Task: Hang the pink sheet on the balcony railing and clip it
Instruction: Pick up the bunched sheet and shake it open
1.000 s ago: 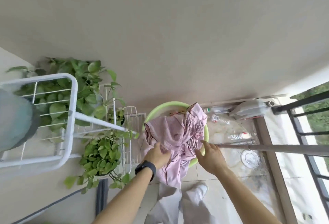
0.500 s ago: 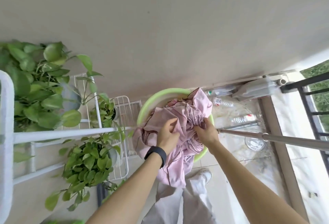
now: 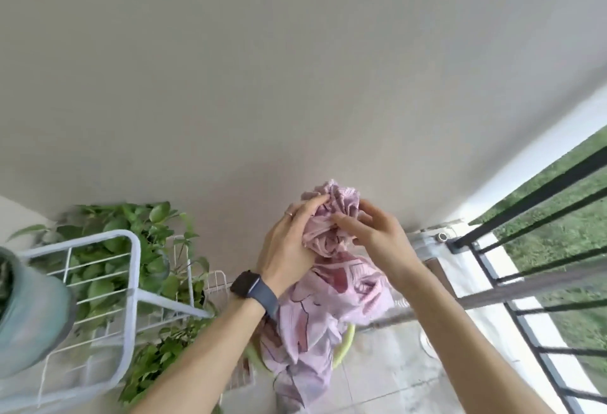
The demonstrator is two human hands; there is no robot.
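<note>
Early going: both the left hand point(image 3: 289, 242) and right hand point(image 3: 371, 233) grip the bunched pink sheet point(image 3: 331, 302) above the green basin point(image 3: 345, 344), with the balcony railing point(image 3: 525, 203) bare and no clips seen

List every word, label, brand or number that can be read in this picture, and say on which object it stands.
No text can be read.
pink sheet: a darker printed pattern, no letters.
watch on the left hand: its dark face shows nothing.
The right hand bears no writing.

sheet point(image 3: 331, 311): crumpled matt cloth; railing point(image 3: 538, 193): dark metal; rack point(image 3: 108, 282): white wire
</note>
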